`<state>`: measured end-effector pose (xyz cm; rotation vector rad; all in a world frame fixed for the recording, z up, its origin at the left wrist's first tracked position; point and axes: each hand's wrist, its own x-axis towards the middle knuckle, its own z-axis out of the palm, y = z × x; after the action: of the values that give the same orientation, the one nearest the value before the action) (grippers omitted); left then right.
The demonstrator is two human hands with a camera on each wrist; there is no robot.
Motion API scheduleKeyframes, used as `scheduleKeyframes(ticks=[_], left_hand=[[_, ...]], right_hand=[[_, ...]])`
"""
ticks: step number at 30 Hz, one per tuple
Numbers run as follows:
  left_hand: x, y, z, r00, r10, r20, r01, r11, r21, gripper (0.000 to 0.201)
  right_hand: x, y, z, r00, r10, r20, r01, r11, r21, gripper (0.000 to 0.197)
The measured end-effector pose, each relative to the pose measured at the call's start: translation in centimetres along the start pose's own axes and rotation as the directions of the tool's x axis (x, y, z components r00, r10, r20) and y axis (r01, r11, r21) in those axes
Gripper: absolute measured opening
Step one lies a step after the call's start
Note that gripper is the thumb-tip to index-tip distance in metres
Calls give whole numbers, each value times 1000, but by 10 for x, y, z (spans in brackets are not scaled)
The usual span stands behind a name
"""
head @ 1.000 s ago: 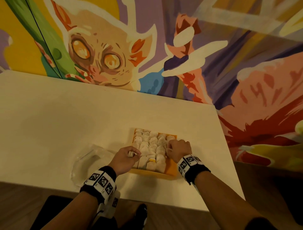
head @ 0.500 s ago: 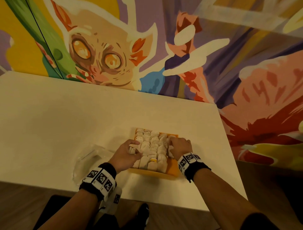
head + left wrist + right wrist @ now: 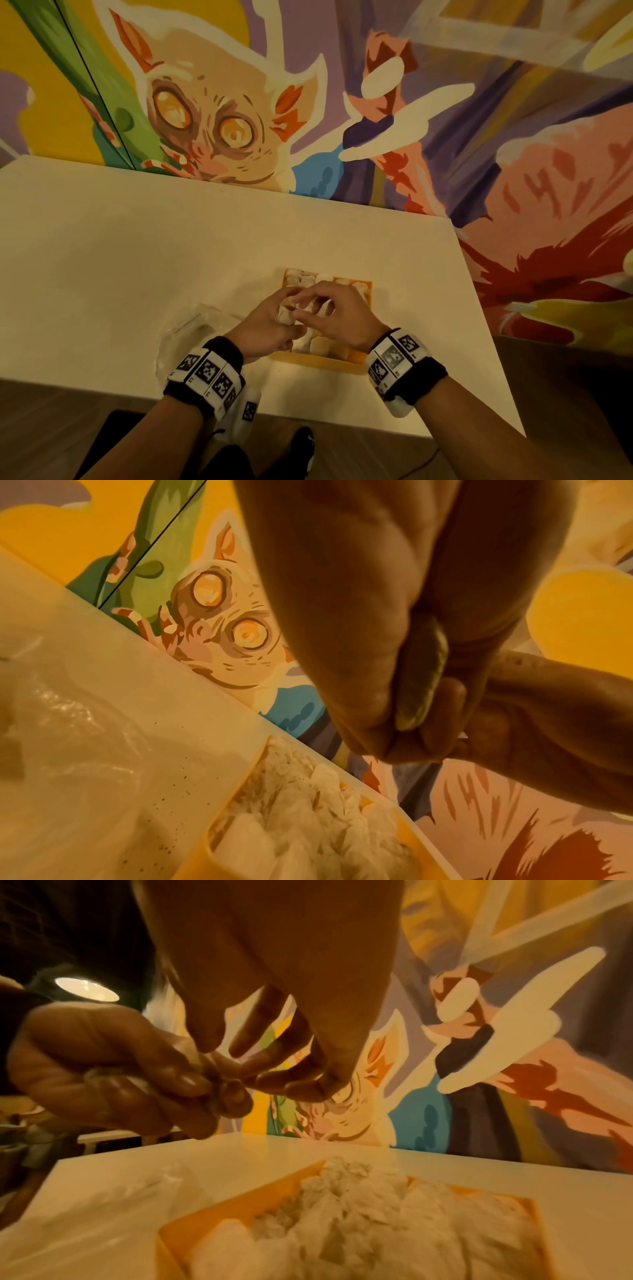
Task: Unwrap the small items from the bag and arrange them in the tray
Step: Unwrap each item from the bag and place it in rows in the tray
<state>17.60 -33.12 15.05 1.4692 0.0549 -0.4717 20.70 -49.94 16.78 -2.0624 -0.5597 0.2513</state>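
An orange tray [image 3: 322, 364] near the table's front edge is packed with several small white wrapped items [image 3: 308, 279]. Both hands meet just above its left half. My left hand [image 3: 287, 320] curls round one small white item [image 3: 285, 314]. My right hand [image 3: 302, 307] pinches the same item's wrapper with thumb and forefinger. In the left wrist view the item [image 3: 423, 674] shows as a pale edge between my curled fingers. In the right wrist view the fingertips [image 3: 236, 1069] of the right hand touch the item [image 3: 219, 1088] held in the left hand. The clear plastic bag [image 3: 193, 330] lies flat left of the tray.
The white table [image 3: 137, 260] stands against a painted mural wall [image 3: 239, 120]. Its right edge runs close to the tray and its front edge lies just below my wrists. Dark floor and a black shoe [image 3: 303, 448] show below the front edge.
Both hands have lifted off the items in the tray and come together above it. The left hand now holds one small item, and the right hand pinches at it.
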Motion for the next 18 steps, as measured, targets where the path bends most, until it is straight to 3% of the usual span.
scheduleKeyframes(ticks=[3, 7, 12, 15, 18], left_hand=[[-3, 3, 1, 1000, 12, 28, -14, 998, 54, 51], [-5, 3, 2, 998, -2, 70, -1, 999, 54, 42], [-6, 3, 2, 998, -59, 15, 58, 998, 38, 20], [-5, 2, 0, 998, -63, -3, 63, 998, 28, 19], [-6, 3, 2, 999, -39, -6, 39, 999, 7, 18]], right_hand=[[1, -2, 10, 999, -8, 41, 8, 1000, 1, 21], [2, -1, 14, 1000, 2, 21, -3, 1000, 31, 10], [-2, 6, 12, 990, 79, -115, -64, 989, 132, 7], [-3, 11, 10, 968, 123, -219, -78, 976, 201, 4], [-5, 11, 9, 964, 136, -227, -80, 968, 240, 4]])
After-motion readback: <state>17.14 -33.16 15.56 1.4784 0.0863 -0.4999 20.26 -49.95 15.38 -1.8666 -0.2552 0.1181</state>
